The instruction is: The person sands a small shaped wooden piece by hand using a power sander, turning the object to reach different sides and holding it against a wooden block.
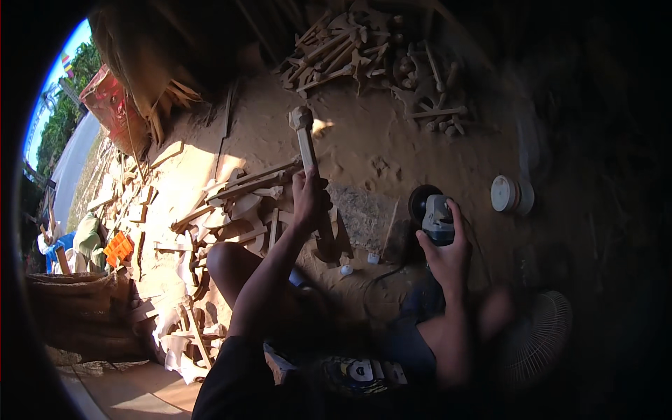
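My left hand [309, 199] is closed around a long pale wooden piece [305, 143] with a thicker knobbed head, raised nearly upright over the dusty ground. To its right, my right hand [449, 253] grips an angle grinder [438, 220] by its body, thumb and fingers on either side. The grinder's round dark disc [422, 201] faces up and left, apart from the wood. From the grinder, a dark cord [374, 278] curves over the ground. Whether the disc is spinning cannot be told.
Cut wooden pieces [248, 189] lie beside my left knee. A heap of shaped wooden parts [343, 52] is at the far side. A white round container [502, 194] stands right, and a fan's wire guard [542, 336] is near my right leg. A red sack [115, 105] stands far left.
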